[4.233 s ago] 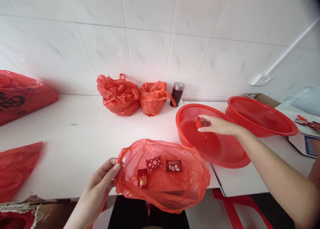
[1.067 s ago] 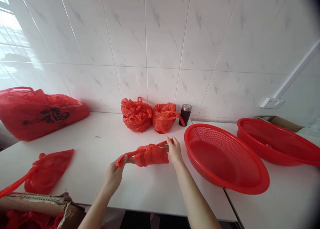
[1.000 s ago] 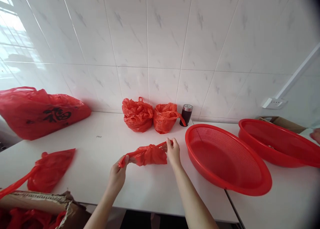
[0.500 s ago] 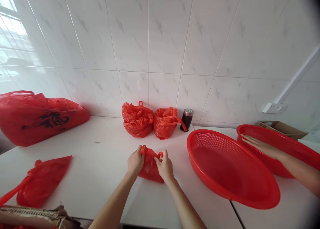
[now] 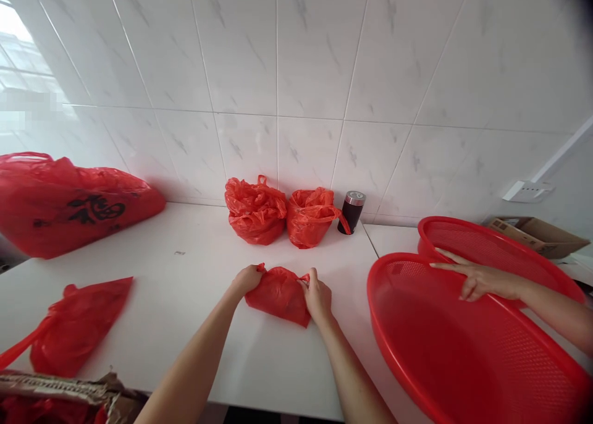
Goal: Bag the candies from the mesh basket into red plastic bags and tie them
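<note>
A small bunched red plastic bag [image 5: 279, 294] lies on the white counter [image 5: 194, 300] in front of me. My left hand [image 5: 246, 279] grips its left end and my right hand [image 5: 317, 295] grips its right end, both with fingers closed on the plastic. The bag's contents are hidden.
Two filled red bags [image 5: 256, 209] [image 5: 311, 215] and a dark jar [image 5: 351, 212] stand by the tiled wall. A large red bag [image 5: 69, 201] and a flat one [image 5: 78, 322] lie left. Another person's hand [image 5: 477, 280] holds the near red basket [image 5: 463, 356]; a second basket [image 5: 491, 251] sits behind.
My hands have bunched the bag's stretched handles together and set it on the counter. The other person's hand has pulled the near basket toward the front right.
</note>
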Demonstrator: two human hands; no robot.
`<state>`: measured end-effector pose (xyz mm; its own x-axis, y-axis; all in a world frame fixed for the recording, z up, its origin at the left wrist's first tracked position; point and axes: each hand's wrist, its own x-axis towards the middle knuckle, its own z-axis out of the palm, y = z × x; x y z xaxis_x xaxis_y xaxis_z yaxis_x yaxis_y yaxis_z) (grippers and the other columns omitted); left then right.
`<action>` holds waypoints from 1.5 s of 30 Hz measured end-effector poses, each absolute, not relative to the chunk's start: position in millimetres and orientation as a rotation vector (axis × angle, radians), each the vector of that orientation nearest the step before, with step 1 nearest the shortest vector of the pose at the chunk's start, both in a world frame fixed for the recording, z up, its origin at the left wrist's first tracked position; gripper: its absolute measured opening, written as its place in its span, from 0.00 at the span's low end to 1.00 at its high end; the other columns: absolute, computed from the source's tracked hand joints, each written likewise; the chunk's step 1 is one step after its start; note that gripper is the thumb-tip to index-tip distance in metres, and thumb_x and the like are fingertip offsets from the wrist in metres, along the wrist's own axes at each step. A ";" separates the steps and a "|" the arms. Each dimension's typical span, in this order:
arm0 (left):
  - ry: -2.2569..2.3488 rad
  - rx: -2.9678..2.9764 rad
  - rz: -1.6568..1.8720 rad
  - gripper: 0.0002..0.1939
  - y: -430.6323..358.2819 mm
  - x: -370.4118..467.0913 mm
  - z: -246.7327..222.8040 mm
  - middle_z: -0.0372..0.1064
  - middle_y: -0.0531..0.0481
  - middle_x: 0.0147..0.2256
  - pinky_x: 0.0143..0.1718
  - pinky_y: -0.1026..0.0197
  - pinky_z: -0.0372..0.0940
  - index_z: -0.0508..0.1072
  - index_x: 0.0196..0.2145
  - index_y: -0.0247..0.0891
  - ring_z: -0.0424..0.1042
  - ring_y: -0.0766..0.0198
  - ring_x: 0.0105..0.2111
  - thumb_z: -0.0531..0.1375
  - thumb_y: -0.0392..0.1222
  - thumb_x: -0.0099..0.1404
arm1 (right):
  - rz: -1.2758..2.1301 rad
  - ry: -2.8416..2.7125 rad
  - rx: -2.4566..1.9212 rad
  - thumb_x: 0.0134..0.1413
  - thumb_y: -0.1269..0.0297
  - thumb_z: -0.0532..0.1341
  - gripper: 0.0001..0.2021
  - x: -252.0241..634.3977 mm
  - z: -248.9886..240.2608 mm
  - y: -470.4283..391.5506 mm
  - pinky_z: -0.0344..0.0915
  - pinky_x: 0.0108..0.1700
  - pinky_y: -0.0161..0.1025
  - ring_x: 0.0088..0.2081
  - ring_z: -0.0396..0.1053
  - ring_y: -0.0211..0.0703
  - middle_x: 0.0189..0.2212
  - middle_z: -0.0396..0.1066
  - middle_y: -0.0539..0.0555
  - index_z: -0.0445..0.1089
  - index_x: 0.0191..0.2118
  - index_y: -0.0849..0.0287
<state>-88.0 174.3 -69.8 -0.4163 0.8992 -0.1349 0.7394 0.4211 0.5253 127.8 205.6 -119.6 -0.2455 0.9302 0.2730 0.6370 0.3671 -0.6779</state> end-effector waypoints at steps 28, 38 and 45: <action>2.069 1.086 1.919 0.14 52.7 -57.0 -39.2 0.65 0.45 0.53 0.45 0.53 0.67 0.67 0.44 0.43 0.67 0.53 0.52 0.55 0.38 0.59 | 1.104 -1.534 -1.009 0.56 0.55 0.54 0.09 140.0 -112.6 201.4 0.58 0.29 0.34 0.25 0.58 0.38 0.23 0.61 0.44 0.57 0.31 0.53; 2.139 1.878 0.643 0.09 121.0 -19.9 -26.7 0.75 0.47 0.34 0.33 0.57 0.64 0.74 0.35 0.42 0.73 0.54 0.34 0.54 0.39 0.60 | 1.235 -1.311 -0.921 0.55 0.48 0.56 0.18 141.4 -106.2 197.5 0.65 0.34 0.36 0.27 0.67 0.39 0.26 0.68 0.47 0.58 0.44 0.54; 2.370 1.654 0.786 0.12 123.2 -96.9 22.4 0.74 0.51 0.33 0.30 0.61 0.62 0.72 0.39 0.44 0.72 0.58 0.31 0.54 0.49 0.62 | 1.285 -1.207 -1.088 0.53 0.49 0.60 0.20 146.0 -108.9 204.3 0.64 0.32 0.36 0.23 0.66 0.37 0.23 0.68 0.44 0.57 0.46 0.53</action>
